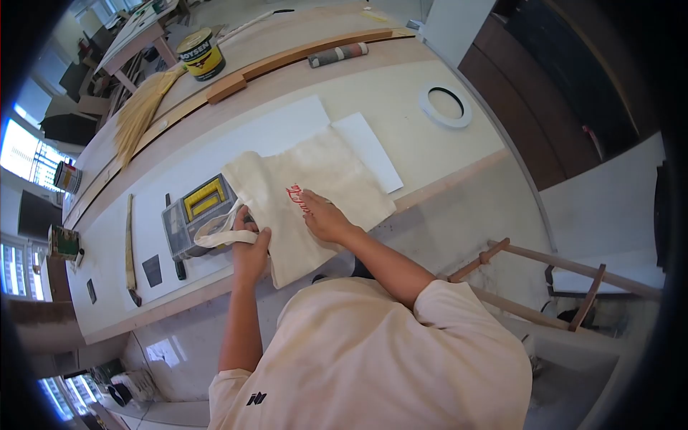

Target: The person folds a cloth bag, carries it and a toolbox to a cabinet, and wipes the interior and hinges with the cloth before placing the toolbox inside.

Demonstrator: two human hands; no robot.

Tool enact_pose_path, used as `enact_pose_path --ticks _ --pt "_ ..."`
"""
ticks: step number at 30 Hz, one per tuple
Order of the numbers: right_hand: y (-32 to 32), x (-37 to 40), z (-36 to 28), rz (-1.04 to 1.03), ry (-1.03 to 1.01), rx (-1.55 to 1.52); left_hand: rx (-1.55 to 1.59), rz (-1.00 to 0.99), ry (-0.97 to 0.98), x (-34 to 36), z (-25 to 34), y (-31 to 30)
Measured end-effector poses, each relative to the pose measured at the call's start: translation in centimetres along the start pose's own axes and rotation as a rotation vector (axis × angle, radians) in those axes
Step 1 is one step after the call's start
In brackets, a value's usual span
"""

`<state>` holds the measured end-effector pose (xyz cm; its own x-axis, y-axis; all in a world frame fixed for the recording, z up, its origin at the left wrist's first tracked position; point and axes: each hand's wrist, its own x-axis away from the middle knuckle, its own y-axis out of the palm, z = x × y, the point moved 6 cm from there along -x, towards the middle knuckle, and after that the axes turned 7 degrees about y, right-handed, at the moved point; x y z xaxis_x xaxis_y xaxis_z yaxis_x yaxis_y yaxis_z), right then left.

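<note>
A cream canvas tote bag (337, 161) with red lettering lies over the near edge of the workbench, its lower part hanging toward me. My left hand (251, 244) grips the bag's side by its opening, thumb on top, and the cloth strap (215, 238) loops out beside it. Flat across the red lettering rests my right hand (330, 218), fingers stretched out and partly covering the print. Just left of the bag is a grey plastic case (179, 223) with a yellow panel. White sheets (373, 150) lie partly under the bag.
On the workbench (408, 154) are a roll of white edging tape (428, 111), a patterned roll (338, 55), a wooden strip (287, 61), a straw broom (147, 107) and a paint can (201, 57). A wooden frame (545, 271) stands to the right.
</note>
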<state>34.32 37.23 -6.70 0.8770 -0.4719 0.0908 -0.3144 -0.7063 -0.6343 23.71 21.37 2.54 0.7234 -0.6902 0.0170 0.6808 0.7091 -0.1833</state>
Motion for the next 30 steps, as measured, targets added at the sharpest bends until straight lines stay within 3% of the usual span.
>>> enact_pose_path --ticks 5,6,8,10,12,14,18,20,22,23,27,28,30 --pt "-2.8 7.8 -2.0 -0.308 0.049 -0.506 -0.048 -0.049 -0.015 -2.0 4.4 3.9" --pt "-2.9 9.0 -1.5 -0.274 0.084 -0.626 -0.044 -0.063 -0.03 -2.8 5.2 5.1" --pt "-2.8 10.7 -0.7 -0.204 0.145 -0.868 -0.245 -0.234 0.126 -6.2 1.7 9.3" --pt "-1.7 10.9 2.0 -0.074 0.26 -0.934 -0.35 -0.429 0.209 -7.8 0.6 14.7" --pt "-1.1 10.8 4.8 0.047 0.47 -1.053 -0.505 -0.741 0.112 -8.6 -3.1 19.5" --pt "-1.2 11.0 7.6 0.166 0.781 -1.207 -0.482 -0.795 0.282 -6.9 -3.2 20.6" --pt "-2.1 11.9 10.9 0.248 0.939 -1.152 -0.61 -0.927 0.405 -5.4 -4.1 19.1" --pt "-2.3 12.4 12.0 0.241 0.968 -1.091 -0.625 -0.719 0.183 -8.2 -3.3 16.9" --pt "-0.8 12.3 15.3 0.261 0.813 -1.052 -0.743 -0.496 0.321 -12.2 -5.1 14.7" --pt "-3.2 12.7 13.6 0.306 0.87 -0.816 -0.797 -0.348 0.417 -15.7 -5.1 14.3" --pt "-7.1 12.7 14.2 0.492 0.732 -0.951 -1.013 -0.31 0.244 -20.8 -7.8 14.3" --pt "-8.9 12.2 15.0 0.498 0.71 -0.894 -1.025 -0.363 0.062 -20.3 -6.7 14.7" --pt "-11.7 12.2 17.2 0.511 0.694 -0.782 -1.052 -0.393 -0.013 -19.6 -5.7 15.3"
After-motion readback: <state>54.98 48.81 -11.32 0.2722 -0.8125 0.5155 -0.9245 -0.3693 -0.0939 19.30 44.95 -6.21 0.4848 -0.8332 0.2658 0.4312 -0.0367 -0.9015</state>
